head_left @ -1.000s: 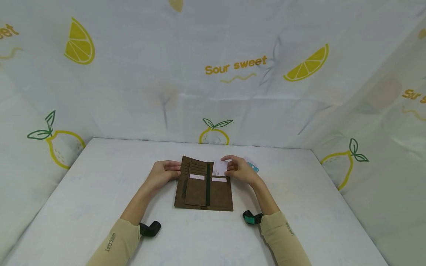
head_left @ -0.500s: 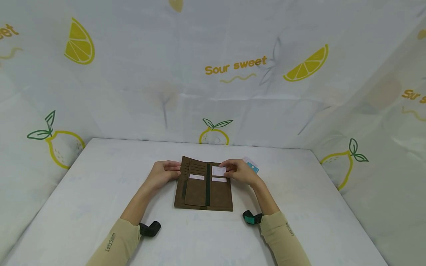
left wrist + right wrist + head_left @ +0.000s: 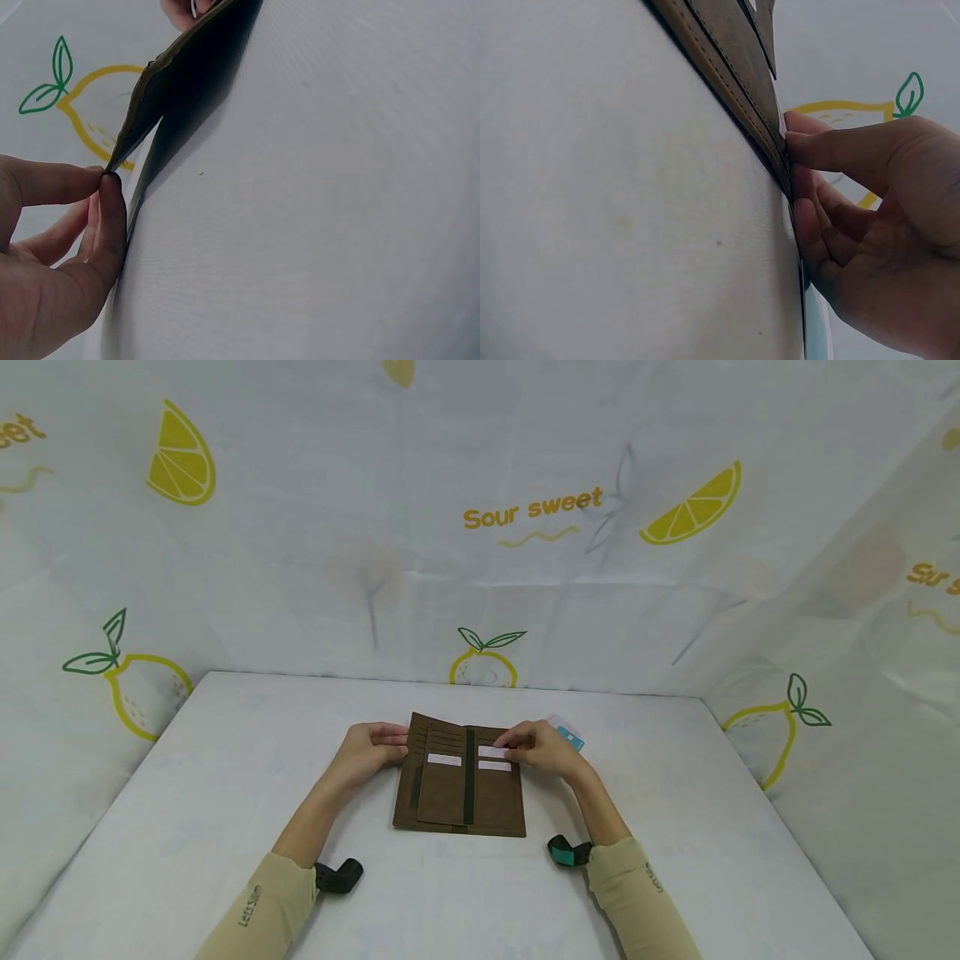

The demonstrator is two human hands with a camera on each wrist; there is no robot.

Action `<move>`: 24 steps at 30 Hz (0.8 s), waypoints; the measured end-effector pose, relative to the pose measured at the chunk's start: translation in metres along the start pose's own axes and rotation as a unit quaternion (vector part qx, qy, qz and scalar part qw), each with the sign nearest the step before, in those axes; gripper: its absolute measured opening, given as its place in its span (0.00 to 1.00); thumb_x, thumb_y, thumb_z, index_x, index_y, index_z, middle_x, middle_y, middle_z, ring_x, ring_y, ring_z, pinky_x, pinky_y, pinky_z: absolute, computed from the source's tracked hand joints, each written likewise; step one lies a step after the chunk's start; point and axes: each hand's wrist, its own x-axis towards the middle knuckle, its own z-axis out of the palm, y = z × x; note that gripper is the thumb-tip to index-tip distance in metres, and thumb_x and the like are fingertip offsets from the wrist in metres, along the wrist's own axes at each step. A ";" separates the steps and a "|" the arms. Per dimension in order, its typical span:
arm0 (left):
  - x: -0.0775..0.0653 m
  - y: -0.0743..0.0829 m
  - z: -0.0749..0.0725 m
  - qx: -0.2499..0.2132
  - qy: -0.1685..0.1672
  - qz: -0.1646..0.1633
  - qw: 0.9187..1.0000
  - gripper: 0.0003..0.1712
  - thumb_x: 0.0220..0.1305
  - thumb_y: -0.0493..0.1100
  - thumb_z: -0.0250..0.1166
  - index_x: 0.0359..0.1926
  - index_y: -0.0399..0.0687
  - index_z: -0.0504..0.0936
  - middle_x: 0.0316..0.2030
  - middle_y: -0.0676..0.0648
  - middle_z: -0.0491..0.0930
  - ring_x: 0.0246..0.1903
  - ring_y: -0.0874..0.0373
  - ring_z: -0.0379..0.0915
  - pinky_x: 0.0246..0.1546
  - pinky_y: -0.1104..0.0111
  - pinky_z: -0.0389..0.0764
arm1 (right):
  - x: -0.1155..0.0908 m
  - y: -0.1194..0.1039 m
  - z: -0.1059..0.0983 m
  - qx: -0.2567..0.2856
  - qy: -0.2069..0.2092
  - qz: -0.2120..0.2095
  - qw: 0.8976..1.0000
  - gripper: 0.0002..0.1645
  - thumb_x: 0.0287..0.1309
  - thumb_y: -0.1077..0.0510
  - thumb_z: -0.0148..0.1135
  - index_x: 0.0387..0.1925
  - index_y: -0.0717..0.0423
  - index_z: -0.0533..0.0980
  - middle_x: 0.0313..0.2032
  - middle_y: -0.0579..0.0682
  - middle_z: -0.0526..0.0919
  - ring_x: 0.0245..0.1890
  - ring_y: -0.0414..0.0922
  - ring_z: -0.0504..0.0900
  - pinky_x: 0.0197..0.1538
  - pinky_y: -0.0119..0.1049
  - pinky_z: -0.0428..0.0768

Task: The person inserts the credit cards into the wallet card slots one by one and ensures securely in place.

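An open brown wallet (image 3: 497, 802) lies on the table with a dark green strip down its middle. My left hand (image 3: 365, 756) pinches the wallet's left edge; in the left wrist view, thumb and finger (image 3: 60, 184) hold that edge lifted off the white surface. At the upper right slot, my right hand (image 3: 543, 747) holds a white card (image 3: 489, 752), only a narrow top strip of which shows. In the right wrist view the thumb (image 3: 840, 154) lies at the wallet's stitched edge and the card is mostly hidden. Below it, another white card (image 3: 494, 766) sits in its slot.
A third white card (image 3: 444, 760) peeks from a slot on the left panel. Behind my right hand, a blue card (image 3: 570, 738) and a pale one lie on the white table (image 3: 660, 827). A lemon-print sheet (image 3: 315, 543) encloses the table's back and sides.
My right hand has moved slightly down, and the white card has slid down into the upper right slot until just a strip shows. The left hand and wallet have stayed in place.
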 end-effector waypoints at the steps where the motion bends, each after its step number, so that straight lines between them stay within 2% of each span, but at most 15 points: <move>1: -0.001 0.001 0.000 -0.001 -0.001 0.002 1.000 0.23 0.71 0.29 0.67 0.64 0.25 0.80 0.53 0.34 0.87 0.41 0.66 0.84 0.44 0.77 0.85 | 0.000 0.000 0.000 -0.001 0.000 0.000 1.000 0.11 0.69 0.68 0.67 0.50 0.63 0.88 0.51 0.62 0.92 0.44 0.40 0.84 0.47 0.28 0.82; 16: -0.002 0.002 0.001 0.002 -0.001 0.001 1.000 0.23 0.71 0.29 0.66 0.65 0.25 0.80 0.53 0.35 0.87 0.42 0.66 0.84 0.45 0.78 0.85 | 0.000 -0.002 0.001 0.008 0.013 0.028 0.999 0.14 0.69 0.65 0.69 0.54 0.66 0.87 0.50 0.63 0.91 0.47 0.44 0.87 0.48 0.28 0.82; 20: -0.001 0.001 0.001 0.003 0.001 0.001 1.000 0.22 0.71 0.29 0.66 0.64 0.26 0.81 0.53 0.35 0.87 0.42 0.65 0.84 0.45 0.78 0.85 | -0.001 -0.001 -0.004 0.021 0.029 0.042 0.998 0.15 0.70 0.63 0.70 0.55 0.65 0.86 0.50 0.62 0.92 0.46 0.44 0.90 0.49 0.28 0.84; 24: 0.000 -0.001 0.001 0.003 0.002 0.003 1.000 0.22 0.71 0.29 0.66 0.63 0.27 0.81 0.52 0.36 0.87 0.42 0.64 0.84 0.44 0.77 0.85 | -0.007 0.004 -0.018 0.018 0.062 0.061 0.996 0.18 0.72 0.59 0.70 0.58 0.63 0.86 0.53 0.62 0.92 0.49 0.47 0.92 0.54 0.34 0.87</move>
